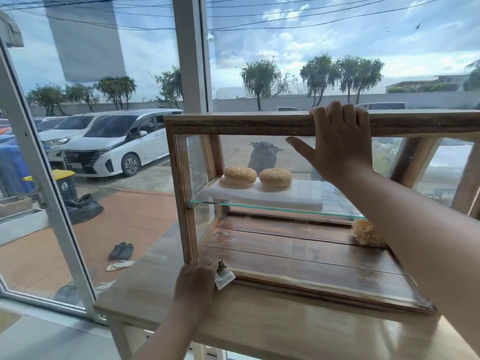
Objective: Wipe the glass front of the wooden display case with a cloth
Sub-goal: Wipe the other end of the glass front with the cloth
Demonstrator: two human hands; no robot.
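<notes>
The wooden display case (pixel 233 124) stands on a wooden table, its glass front (pixel 259 235) facing me. My left hand (pixel 196 281) grips a small crumpled cloth (pixel 224 276) at the case's lower left front corner. My right hand (pixel 337 141) holds the top front rail, fingers curled over it, thumb stretched out against the glass.
Inside, two sesame buns (pixel 240 175) lie on a white board on a glass shelf (pixel 259 205); another pastry (pixel 366 232) sits on the case floor. The table (pixel 161 289) ends at left by a big window (pixel 78 126). Outside stand parked cars.
</notes>
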